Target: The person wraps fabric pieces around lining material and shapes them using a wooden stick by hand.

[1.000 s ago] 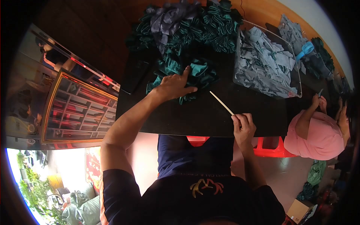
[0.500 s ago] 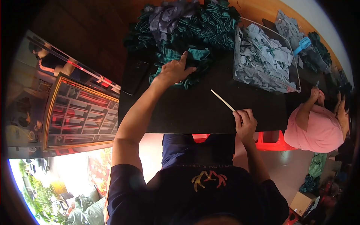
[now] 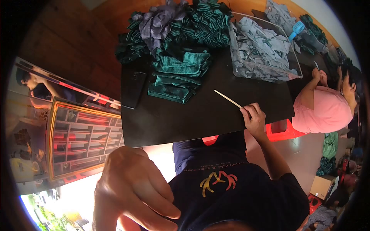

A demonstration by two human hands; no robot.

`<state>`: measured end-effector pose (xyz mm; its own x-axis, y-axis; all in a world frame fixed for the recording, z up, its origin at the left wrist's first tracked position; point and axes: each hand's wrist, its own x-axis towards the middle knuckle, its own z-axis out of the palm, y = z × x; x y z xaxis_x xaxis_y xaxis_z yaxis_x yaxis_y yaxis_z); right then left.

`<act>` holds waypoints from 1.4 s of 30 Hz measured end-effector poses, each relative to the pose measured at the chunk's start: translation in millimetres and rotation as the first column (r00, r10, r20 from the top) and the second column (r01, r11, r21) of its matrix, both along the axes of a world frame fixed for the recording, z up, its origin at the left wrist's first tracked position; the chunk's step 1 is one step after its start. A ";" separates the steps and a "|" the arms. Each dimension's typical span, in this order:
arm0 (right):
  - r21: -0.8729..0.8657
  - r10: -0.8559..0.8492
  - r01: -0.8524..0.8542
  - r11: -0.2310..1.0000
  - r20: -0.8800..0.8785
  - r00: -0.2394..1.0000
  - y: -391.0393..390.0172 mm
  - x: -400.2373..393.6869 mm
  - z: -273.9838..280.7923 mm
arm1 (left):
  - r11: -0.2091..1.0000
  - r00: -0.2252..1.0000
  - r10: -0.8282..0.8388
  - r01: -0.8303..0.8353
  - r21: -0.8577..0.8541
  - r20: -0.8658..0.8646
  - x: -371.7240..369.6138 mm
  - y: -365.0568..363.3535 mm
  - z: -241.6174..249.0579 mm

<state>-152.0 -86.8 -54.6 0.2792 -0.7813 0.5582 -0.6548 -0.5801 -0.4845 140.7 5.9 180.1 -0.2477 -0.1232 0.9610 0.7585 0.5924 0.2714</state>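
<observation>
One hand, the left hand (image 3: pixel 131 188), has been withdrawn from the green fabric pile (image 3: pixel 175 77) and raised near the camera, grip loosely open and empty, while the thin stick (image 3: pixel 228 99) is held pinched by the right hand (image 3: pixel 254 119) over the black surface (image 3: pixel 200 115).

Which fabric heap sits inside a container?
The grey scrap heap: it fills the clear plastic bin at the table's right. The folded green velvet stack and the mixed green-grey pile lie loose on the black tabletop.

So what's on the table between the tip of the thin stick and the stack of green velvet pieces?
Nothing: in the head view, only bare black table separates the stick, held by the right hand, from the green velvet pieces.
</observation>
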 end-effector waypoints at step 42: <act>-0.026 -0.059 0.057 0.998 -0.079 0.995 -4.9 -4.7 -1.8 | 0.583 0.609 -0.793 0.754 0.302 0.012 -191.1 -19.0 -19.8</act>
<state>-156.7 -91.7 -56.4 0.2780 -0.7845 0.5544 -0.7235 -0.5507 -0.4164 -50.3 -13.1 160.3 -0.4809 -0.0433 0.8757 0.8415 -0.3033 0.4472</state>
